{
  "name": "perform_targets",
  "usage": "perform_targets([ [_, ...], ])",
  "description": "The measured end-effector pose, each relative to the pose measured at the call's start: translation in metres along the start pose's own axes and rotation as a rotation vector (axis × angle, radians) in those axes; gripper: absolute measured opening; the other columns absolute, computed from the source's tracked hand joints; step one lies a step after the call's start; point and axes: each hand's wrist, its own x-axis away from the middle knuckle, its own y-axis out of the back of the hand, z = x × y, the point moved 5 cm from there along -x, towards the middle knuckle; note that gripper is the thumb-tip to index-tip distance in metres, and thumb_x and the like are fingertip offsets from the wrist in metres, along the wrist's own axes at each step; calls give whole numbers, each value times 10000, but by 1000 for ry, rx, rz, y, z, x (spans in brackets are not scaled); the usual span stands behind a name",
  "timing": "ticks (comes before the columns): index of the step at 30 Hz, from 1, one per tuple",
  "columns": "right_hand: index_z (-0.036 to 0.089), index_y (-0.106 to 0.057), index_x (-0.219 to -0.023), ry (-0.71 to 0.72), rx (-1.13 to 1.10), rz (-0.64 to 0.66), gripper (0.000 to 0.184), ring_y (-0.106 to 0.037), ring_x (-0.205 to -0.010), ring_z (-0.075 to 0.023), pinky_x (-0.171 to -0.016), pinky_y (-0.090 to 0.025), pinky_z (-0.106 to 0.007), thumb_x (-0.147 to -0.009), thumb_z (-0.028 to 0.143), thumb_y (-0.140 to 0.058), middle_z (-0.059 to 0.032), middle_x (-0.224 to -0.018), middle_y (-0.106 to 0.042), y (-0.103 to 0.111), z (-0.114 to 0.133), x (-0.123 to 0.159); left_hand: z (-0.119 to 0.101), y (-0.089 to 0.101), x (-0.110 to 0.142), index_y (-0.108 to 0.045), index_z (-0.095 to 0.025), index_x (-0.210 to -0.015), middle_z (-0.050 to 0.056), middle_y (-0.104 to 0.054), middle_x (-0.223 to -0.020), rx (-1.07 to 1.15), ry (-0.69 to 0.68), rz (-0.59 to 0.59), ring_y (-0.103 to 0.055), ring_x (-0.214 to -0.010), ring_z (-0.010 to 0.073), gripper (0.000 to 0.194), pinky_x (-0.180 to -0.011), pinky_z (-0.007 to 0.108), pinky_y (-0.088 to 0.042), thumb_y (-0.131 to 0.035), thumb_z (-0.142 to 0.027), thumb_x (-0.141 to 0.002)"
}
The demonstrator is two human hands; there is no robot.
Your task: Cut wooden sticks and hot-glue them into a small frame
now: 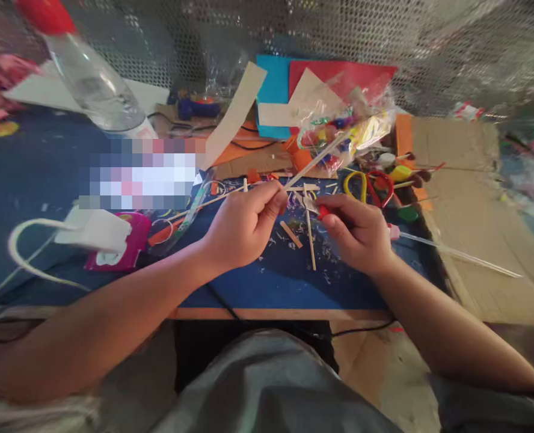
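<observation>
My left hand (244, 225) is closed in a pinch on a thin pale wooden stick (321, 155) that slants up to the right. My right hand (359, 231) is closed on a small red-tipped tool (323, 211), its tip close to the stick's held end. Both hands hover over a blue mat (267, 282) strewn with stick offcuts (291, 234) and shavings. Another thin stick (311, 237) lies on the mat between the hands.
Yellow and red scissors (368, 185) lie right of the hands. A clear bag of coloured craft bits (343, 129), coloured paper sheets (339, 78), a clear bottle with a red cap (91, 78), a white charger with cable (93, 231) and cardboard (469, 210) surround the mat.
</observation>
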Motion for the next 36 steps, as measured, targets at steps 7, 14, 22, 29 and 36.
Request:
perform_targets([
  [7, 199, -815, -1177, -14, -2, -2, 357, -643, -632, -141, -589, -471, -289, -1114, 512, -655, -16, -813, -770, -2, 1, -2, 3, -2, 3, -593, -204, -865, -25, -658, -714, -23, 7, 2, -595, -617, 97, 356, -618, 245, -423, -499, -309, -1192],
  [14, 205, -817, -1182, -10, 3, -22, 334, -713, -710, -153, -652, -516, -290, -1115, 494, -663, -33, -896, -818, -1, 1, -2, 0, 0, 4, -592, -205, -860, -32, -653, -689, -37, 12, 7, -584, -583, 91, 390, -597, 246, -414, -498, -367, -1202],
  [22, 212, -827, -1180, -15, 15, -40, 359, -756, -755, -178, -700, -569, -306, -1118, 520, -653, -49, -932, -844, -1, 2, -2, 1, 0, 4, -564, -222, -851, -31, -611, -670, -86, 10, 24, -550, -556, 107, 375, -580, 267, -404, -492, -351, -1196],
  [29, 209, -832, -1164, -9, 34, -54, 363, -774, -783, -187, -725, -589, -312, -1113, 528, -664, -52, -928, -848, -1, 5, -3, 6, -3, 7, -638, -219, -939, 8, -727, -737, -200, 13, 73, -702, -627, 149, 297, -612, 281, -434, -499, -331, -1176],
  [36, 189, -831, -1150, -28, 45, -59, 375, -758, -760, -175, -696, -560, -303, -1107, 529, -679, -47, -893, -836, -3, 4, -3, 5, -5, 9, -699, -203, -1076, 55, -808, -798, -494, 13, 120, -771, -664, 233, 258, -595, 337, -390, -472, -300, -1151],
])
